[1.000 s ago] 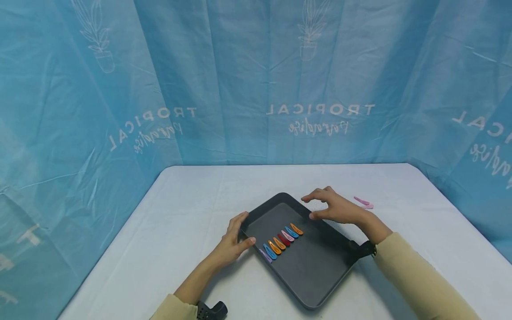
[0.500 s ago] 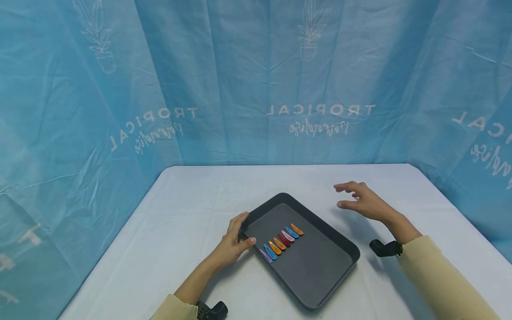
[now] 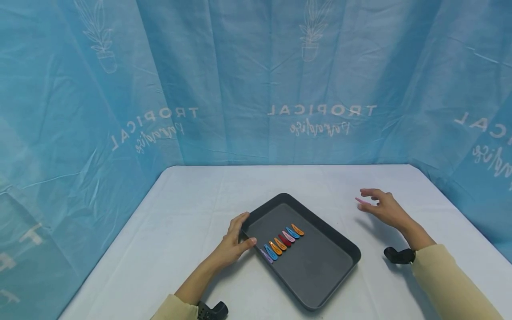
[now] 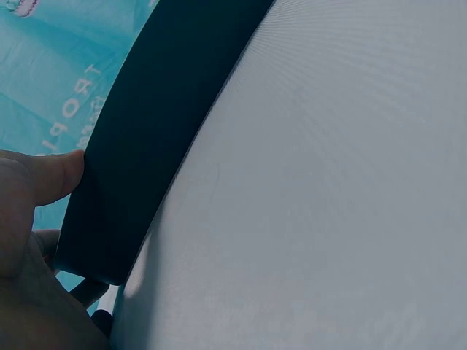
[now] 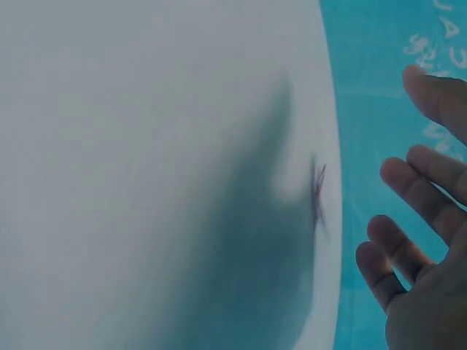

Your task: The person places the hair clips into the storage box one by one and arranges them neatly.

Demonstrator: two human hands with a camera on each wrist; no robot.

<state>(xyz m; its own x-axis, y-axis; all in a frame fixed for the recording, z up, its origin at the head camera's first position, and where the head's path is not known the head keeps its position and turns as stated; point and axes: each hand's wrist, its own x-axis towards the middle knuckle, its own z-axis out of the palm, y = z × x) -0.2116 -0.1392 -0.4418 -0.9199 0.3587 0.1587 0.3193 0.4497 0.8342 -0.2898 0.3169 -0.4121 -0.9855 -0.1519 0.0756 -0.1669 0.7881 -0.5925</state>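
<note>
My left hand grips the left corner of a dark grey baking tray. In the left wrist view its thumb lies against the tray's edge and the other fingers are partly hidden behind the corner. Inside the tray, a slanting row of several snap hair clips includes a red one, with purple, blue, orange and pink ones beside it. Over the table to the right of the tray, my right hand hovers with fingers spread. A pink hair clip shows between its thumb and fingers, lying on the table in the right wrist view.
A white cloth covers the table. Blue printed curtains hang behind it and along both sides. A black wrist camera is strapped to the right wrist, and another to the left.
My right hand has left the tray's far edge and moved right, to the pink hair clip on the table. The left hand and the tray have stayed in place.
</note>
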